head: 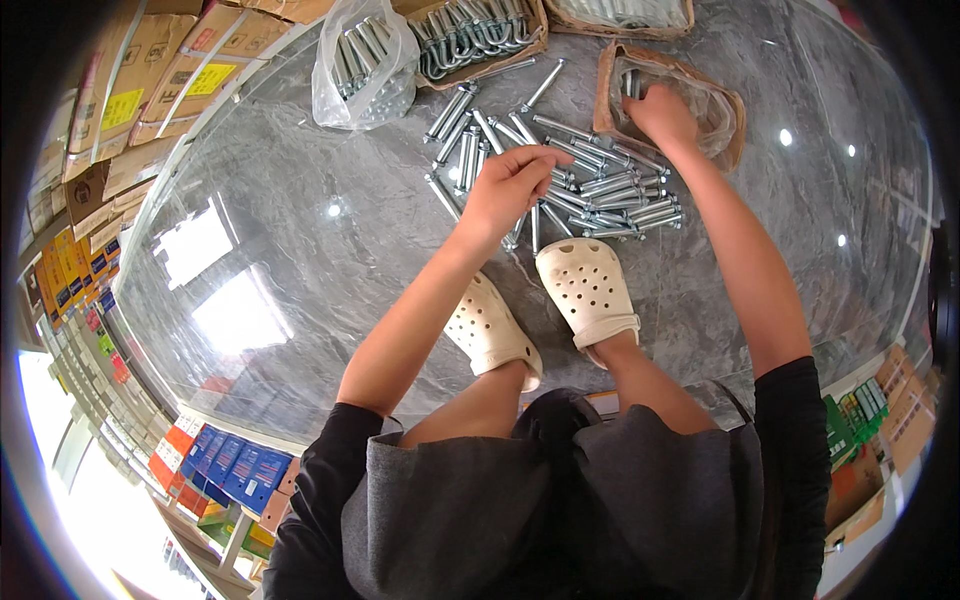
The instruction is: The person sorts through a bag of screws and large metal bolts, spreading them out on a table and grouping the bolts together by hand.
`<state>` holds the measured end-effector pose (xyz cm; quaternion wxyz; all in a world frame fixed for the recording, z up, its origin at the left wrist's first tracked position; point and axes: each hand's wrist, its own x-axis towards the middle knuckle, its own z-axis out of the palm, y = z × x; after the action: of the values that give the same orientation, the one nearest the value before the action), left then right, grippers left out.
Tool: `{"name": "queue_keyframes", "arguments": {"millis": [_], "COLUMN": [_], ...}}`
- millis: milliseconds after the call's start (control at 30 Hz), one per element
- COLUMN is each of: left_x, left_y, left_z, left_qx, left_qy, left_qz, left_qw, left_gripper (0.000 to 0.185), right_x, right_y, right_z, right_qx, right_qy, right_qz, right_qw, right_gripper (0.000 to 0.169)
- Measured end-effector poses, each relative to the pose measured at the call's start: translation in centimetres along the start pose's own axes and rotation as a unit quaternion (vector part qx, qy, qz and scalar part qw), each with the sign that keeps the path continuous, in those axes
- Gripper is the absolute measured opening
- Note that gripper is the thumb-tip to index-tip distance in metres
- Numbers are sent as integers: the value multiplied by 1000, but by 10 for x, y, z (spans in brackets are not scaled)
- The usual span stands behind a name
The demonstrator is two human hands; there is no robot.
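Note:
Loose metal expansion bolts (619, 193) with nuts and washers lie in a spread pile on the floor in front of my shoes. My left hand (514, 184) hovers over the pile's left part, fingers curled and thumb against the index finger, with nothing visible between them. My right hand (664, 116) reaches into an open cardboard box (739, 131) lined with clear plastic. At its fingertips, shiny bolts (632, 82) stand by the box's left wall. The fingertips are partly hidden, so whether they grip these bolts is unclear.
A clear plastic bag (367, 71) of bolts stands beyond the pile, beside a box of hook bolts (472, 34). Another plastic-lined box (622, 26) is at the top edge. My cream clogs (585, 289) are close to the pile. Stacked cartons (161, 75) line the left.

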<state>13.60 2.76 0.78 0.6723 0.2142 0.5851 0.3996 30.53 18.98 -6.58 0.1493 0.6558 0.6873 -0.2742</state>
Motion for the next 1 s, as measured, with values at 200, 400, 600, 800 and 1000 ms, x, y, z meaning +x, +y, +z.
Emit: {"name": "queue_keyframes", "arguments": {"millis": [200, 400, 600, 800, 1000], "left_x": [0, 2, 2, 4, 3], "left_y": [-4, -3, -8, -7, -8], "left_z": [-4, 0, -4, 1, -1], "left_qx": [-6, -7, -12, -1, -3], "left_qy": [4, -6, -5, -11, -4], "left_qz": [14, 13, 18, 18, 8], "left_qw": [1000, 1000, 1000, 1000, 1000], "left_gripper": [23, 23, 23, 23, 23], "right_x": [11, 2, -23, -20, -11], "right_y": [42, 49, 58, 60, 36], "right_z": [3, 6, -19, -11, -4], "right_qx": [137, 198, 501, 502, 400], "right_qy": [-25, -12, -218, -168, -121], "right_qz": [-35, -46, 68, 72, 41], "right_qw": [990, 979, 835, 845, 907], "right_gripper": [47, 33, 14, 19, 19]}}
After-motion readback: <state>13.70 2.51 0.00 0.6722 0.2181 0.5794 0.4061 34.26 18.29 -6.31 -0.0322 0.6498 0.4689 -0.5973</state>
